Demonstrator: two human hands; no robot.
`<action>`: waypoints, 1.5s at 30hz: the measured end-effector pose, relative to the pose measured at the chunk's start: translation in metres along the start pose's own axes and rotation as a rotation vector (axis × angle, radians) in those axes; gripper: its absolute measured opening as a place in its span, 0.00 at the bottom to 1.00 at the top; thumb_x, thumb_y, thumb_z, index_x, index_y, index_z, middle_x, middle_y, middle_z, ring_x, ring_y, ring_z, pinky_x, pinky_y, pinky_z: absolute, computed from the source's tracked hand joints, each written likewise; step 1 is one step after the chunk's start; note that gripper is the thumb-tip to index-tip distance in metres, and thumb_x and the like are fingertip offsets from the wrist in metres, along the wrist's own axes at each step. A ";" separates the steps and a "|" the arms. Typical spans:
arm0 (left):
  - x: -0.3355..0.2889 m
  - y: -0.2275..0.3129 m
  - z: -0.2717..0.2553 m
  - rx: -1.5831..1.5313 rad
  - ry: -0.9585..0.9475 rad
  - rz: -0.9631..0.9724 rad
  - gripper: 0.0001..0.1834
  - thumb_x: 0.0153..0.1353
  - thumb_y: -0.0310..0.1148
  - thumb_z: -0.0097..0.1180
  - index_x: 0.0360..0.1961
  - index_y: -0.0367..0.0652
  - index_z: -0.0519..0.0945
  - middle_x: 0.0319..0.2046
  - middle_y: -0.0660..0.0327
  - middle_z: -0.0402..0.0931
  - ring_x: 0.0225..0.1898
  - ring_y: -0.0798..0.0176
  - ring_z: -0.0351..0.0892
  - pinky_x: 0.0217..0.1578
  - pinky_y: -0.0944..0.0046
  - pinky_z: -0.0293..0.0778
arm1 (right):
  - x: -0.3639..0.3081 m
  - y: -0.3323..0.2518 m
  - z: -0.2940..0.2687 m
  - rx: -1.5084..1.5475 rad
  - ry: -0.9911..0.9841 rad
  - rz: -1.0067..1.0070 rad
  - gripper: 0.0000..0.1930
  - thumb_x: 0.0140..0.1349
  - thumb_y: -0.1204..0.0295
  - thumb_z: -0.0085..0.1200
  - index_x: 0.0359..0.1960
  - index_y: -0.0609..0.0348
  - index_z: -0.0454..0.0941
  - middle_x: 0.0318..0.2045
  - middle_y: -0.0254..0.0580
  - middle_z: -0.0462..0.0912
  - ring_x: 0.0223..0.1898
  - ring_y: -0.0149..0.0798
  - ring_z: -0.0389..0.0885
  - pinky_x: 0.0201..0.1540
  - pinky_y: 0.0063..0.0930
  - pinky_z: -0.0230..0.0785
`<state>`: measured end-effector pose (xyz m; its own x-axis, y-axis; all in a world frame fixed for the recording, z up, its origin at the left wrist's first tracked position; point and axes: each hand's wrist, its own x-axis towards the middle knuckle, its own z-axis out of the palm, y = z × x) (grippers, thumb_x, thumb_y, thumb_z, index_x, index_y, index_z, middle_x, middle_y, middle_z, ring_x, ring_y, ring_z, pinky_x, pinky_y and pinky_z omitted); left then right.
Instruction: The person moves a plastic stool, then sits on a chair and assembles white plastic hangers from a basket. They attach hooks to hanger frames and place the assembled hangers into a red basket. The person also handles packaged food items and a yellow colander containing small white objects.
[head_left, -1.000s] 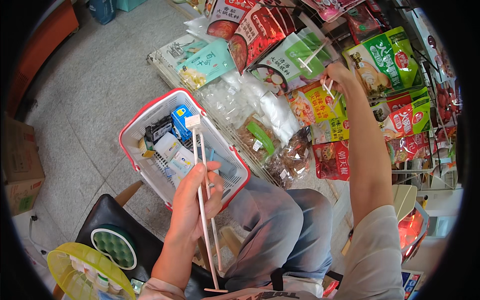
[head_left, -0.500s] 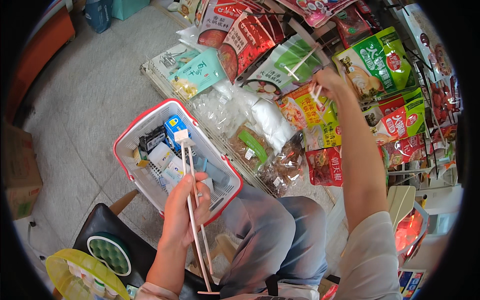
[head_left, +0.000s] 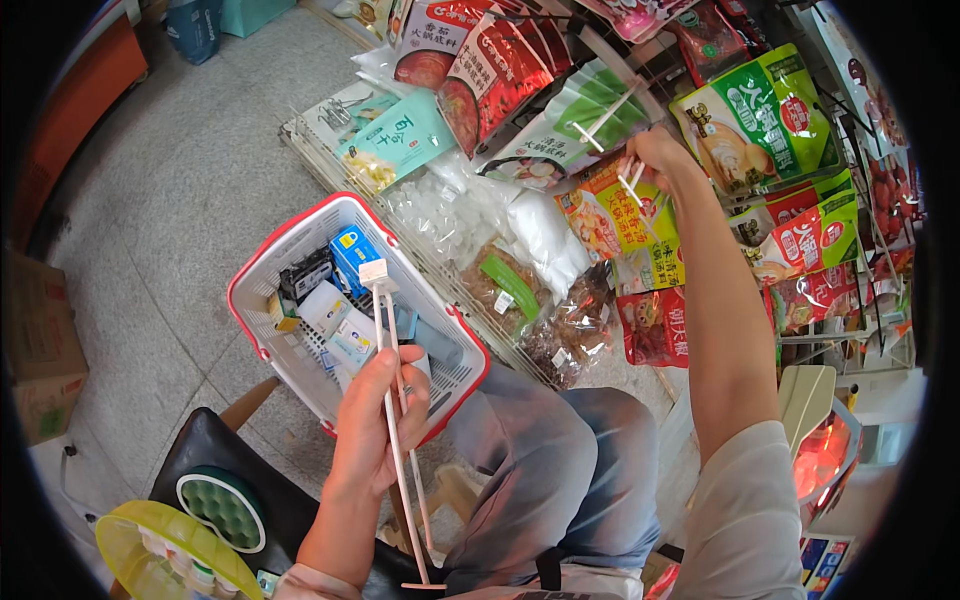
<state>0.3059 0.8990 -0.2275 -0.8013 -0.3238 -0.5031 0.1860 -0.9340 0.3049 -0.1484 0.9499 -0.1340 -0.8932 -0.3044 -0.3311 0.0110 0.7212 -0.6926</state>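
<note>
Two long white display hooks (head_left: 397, 450) are in my left hand (head_left: 372, 415), whose fingers close round the rods. One hook has a T-shaped end low by my lap, and a small pale end block sits above my fingers, over the basket. Out at the rack, my right hand (head_left: 655, 158) is closed at a white display hook (head_left: 630, 183), partly hidden by the fingers. Just below it hang yellow-and-orange seasoning packets (head_left: 615, 215). Close to its left, another white T-ended hook (head_left: 603, 122) stands in front of a green-and-white packet (head_left: 560, 135).
A white shopping basket with a red rim (head_left: 262, 240) holds small boxes. Beside it, a wire shelf carries clear-bagged goods (head_left: 545, 245) and a teal packet (head_left: 405, 140). Green packets (head_left: 765, 120) hang right of my arm. A black stool seat (head_left: 205, 450) and yellow basket (head_left: 150, 515) are lower left.
My right hand has shifted slightly upward, and the white rods at its fingers have changed angle and show more. My left hand keeps its hold on the hooks.
</note>
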 end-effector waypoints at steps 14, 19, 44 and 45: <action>0.002 0.010 -0.006 0.028 -0.001 0.105 0.18 0.75 0.42 0.44 0.52 0.37 0.72 0.27 0.61 0.74 0.13 0.75 0.58 0.11 0.73 0.53 | 0.009 0.010 0.006 -0.262 0.110 -0.095 0.15 0.59 0.79 0.45 0.45 0.80 0.63 0.29 0.59 0.81 0.25 0.45 0.85 0.19 0.38 0.78; 0.003 0.010 -0.007 0.085 0.018 0.122 0.19 0.75 0.42 0.45 0.53 0.36 0.71 0.30 0.59 0.75 0.13 0.75 0.59 0.11 0.73 0.53 | -0.046 -0.012 -0.002 -0.516 -0.072 -0.064 0.23 0.63 0.73 0.48 0.55 0.79 0.61 0.36 0.60 0.83 0.32 0.51 0.87 0.30 0.44 0.83; 0.000 0.017 -0.005 0.263 -0.082 0.415 0.27 0.76 0.47 0.39 0.62 0.33 0.67 0.58 0.47 0.75 0.52 0.57 0.78 0.52 0.58 0.74 | -0.360 0.033 0.156 0.155 -0.755 -0.234 0.38 0.72 0.70 0.47 0.77 0.41 0.38 0.40 0.47 0.77 0.24 0.39 0.82 0.23 0.30 0.74; 0.000 0.017 -0.006 0.288 -0.110 0.420 0.27 0.76 0.47 0.38 0.62 0.34 0.67 0.59 0.47 0.73 0.54 0.57 0.77 0.53 0.57 0.73 | -0.354 0.019 0.142 0.226 -0.810 -0.055 0.38 0.72 0.71 0.46 0.77 0.39 0.37 0.41 0.44 0.77 0.20 0.33 0.81 0.18 0.25 0.74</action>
<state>0.3120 0.8824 -0.2270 -0.7492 -0.6294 -0.2064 0.3527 -0.6428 0.6799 0.2320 0.9834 -0.1209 -0.2972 -0.7502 -0.5906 0.1435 0.5764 -0.8044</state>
